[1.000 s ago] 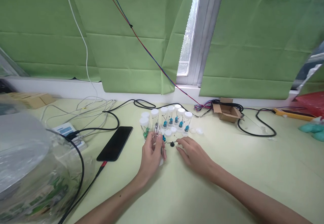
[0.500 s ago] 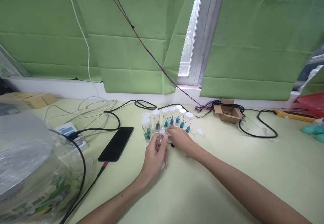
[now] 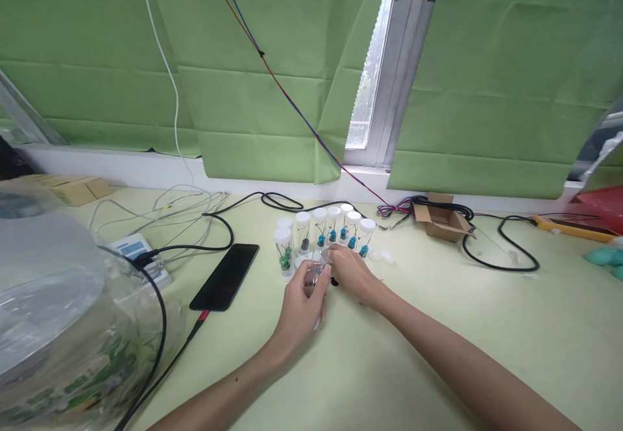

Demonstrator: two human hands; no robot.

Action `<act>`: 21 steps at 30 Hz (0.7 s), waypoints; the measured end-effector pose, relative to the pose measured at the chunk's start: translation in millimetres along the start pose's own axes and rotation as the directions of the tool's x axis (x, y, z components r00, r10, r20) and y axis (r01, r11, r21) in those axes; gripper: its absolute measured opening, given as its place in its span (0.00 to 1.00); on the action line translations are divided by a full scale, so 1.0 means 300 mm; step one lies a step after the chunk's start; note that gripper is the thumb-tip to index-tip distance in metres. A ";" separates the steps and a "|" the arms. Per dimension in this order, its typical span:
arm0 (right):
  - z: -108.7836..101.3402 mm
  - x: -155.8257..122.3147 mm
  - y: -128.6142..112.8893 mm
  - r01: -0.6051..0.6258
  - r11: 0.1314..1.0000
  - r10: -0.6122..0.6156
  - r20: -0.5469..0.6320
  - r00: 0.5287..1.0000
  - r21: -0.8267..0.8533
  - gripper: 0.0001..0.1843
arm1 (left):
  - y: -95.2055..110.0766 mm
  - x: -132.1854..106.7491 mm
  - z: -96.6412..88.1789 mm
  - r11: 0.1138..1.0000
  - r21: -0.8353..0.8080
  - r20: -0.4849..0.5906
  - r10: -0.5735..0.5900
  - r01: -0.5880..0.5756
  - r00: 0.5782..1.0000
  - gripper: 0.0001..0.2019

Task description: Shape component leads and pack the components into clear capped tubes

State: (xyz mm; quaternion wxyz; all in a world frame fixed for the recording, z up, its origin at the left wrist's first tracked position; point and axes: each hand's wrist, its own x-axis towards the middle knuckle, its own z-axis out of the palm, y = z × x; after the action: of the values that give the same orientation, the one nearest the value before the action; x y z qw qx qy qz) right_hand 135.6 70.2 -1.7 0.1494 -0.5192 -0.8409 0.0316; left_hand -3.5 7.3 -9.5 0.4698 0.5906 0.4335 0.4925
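My left hand [image 3: 306, 295] is closed around a clear plastic vial [image 3: 316, 275], tilted with its mouth toward my right hand. My right hand [image 3: 349, 267] has its fingers pinched at the vial's upper end; whatever they hold is hidden. Just behind stand several clear vials with white caps, among them one with green pieces [image 3: 285, 252], one with a dark grey piece [image 3: 304, 233] and one with a blue piece [image 3: 365, 237]. A small black piece [image 3: 334, 282] lies under my right hand. Loose white caps [image 3: 388, 257] rest to the right.
A black phone [image 3: 224, 276] with a cable lies left of the vials. Further left are a white power strip [image 3: 139, 256] and a large clear plastic bag [image 3: 73, 327]. Black cables and an open cardboard box [image 3: 442, 218] sit along the back. A yellow tool [image 3: 572, 226] lies at right.
The view has shifted slightly. The vial's open end now shows more clearly between both hands, and my hands stay close together with the left still gripping the vial.
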 end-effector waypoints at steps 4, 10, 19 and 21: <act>-0.013 -0.007 0.003 0.003 1.000 -0.003 -0.026 1.000 0.027 0.10 | -0.001 0.001 0.000 1.000 0.014 0.001 0.006 -0.006 1.000 0.15; -0.011 -0.080 -0.002 0.047 0.976 0.011 -0.260 0.966 0.214 0.16 | 0.005 -0.003 -0.001 1.000 0.000 0.002 -0.028 0.028 1.000 0.13; 0.008 -0.266 0.033 0.173 0.902 0.036 -0.468 0.883 0.395 0.17 | 0.020 0.001 0.000 0.996 0.079 0.014 -0.044 0.043 0.999 0.19; 0.008 -0.288 0.045 0.187 0.893 0.046 -0.497 0.867 0.410 0.17 | 0.018 0.002 0.001 0.992 0.128 0.031 -0.028 0.024 0.999 0.19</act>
State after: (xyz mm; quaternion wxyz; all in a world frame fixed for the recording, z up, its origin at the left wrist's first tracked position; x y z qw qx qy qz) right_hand 182.5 0.5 -25.6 0.4747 -0.4298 -0.7635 0.0834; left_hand -2.8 6.8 -4.1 0.4444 0.6216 0.4640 0.4481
